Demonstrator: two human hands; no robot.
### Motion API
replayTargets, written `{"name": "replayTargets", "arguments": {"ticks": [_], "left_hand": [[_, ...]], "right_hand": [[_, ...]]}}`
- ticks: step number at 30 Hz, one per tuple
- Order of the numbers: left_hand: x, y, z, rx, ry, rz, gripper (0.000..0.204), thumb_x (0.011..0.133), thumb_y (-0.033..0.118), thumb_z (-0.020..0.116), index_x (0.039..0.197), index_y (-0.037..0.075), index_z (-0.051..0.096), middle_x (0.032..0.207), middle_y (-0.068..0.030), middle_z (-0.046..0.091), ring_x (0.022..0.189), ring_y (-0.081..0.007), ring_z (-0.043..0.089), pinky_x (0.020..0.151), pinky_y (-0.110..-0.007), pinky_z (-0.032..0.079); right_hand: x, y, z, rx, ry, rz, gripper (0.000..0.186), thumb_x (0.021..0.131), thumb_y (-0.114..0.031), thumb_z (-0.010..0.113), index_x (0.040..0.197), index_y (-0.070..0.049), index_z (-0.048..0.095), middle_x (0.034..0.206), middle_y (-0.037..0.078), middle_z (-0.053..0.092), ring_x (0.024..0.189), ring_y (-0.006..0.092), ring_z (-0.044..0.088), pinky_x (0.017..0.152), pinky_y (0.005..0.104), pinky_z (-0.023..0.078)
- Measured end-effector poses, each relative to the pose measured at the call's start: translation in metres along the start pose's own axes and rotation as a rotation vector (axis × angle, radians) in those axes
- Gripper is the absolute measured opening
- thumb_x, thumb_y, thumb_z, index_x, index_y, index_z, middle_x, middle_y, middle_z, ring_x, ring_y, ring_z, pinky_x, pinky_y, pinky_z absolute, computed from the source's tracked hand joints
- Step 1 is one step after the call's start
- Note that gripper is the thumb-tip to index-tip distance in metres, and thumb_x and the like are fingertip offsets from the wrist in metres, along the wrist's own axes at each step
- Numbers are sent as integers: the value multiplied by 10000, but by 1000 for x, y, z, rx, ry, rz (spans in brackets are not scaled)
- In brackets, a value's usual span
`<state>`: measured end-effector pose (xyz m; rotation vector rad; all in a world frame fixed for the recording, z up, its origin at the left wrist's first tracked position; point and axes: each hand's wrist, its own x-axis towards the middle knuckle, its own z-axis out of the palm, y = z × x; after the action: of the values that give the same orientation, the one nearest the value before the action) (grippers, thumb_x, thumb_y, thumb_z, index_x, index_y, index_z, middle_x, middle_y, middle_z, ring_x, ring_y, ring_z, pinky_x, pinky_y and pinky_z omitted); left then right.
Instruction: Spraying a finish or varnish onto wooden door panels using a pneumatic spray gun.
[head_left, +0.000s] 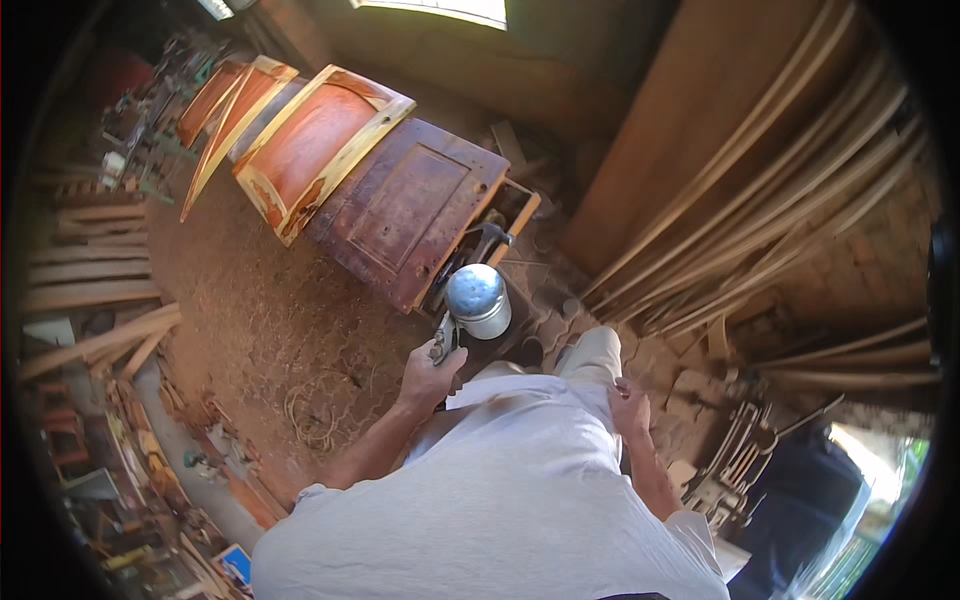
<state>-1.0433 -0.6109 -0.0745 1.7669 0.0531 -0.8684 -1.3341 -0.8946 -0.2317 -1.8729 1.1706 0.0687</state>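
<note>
My left hand [430,378] is closed around the grip of a spray gun [446,338]. Its silver metal cup [480,302], with a rounded lid, sits just beyond my fingers, in front of the near end of a worn brown bench [410,200]. Part of the gun is hidden by the hand and the cup. My right hand [629,407] rests against my light trousers [592,360] at the right thigh, fingers curled in; whether anything is in them is hidden. A hammer [487,238] lies in the open drawer [520,215] at the bench end.
Reddish wooden panels with pale yellow frames [320,130] lie along the bench's far part. Long boards [790,190] lean against the right wall. Timber pieces [95,255] are stacked at the left. Clamps [740,450] stand at the lower right. A coiled cord [315,410] lies on the paved floor.
</note>
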Motion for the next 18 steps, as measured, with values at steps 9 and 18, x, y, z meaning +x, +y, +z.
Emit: {"name": "replayTargets", "arguments": {"ticks": [9,18], "left_hand": [[26,63,33,-181,258,161,341,842,228,828,1065,20,674,812,-4,671,705,-92,608,668,-286,523],[106,117,64,-397,427,494,825,874,100,768,1544,-51,311,1227,-137,656,1102,-170,644,959,-328,523]], "right_hand": [[54,-320,36,429,-1089,-349,526,999,-263,722,1394,55,583,1345,156,657,1207,208,645,996,345,534],[163,-455,81,470,-1080,-298,329,1025,-268,626,1237,-19,657,1085,70,715,952,171,682,841,329,563]]}}
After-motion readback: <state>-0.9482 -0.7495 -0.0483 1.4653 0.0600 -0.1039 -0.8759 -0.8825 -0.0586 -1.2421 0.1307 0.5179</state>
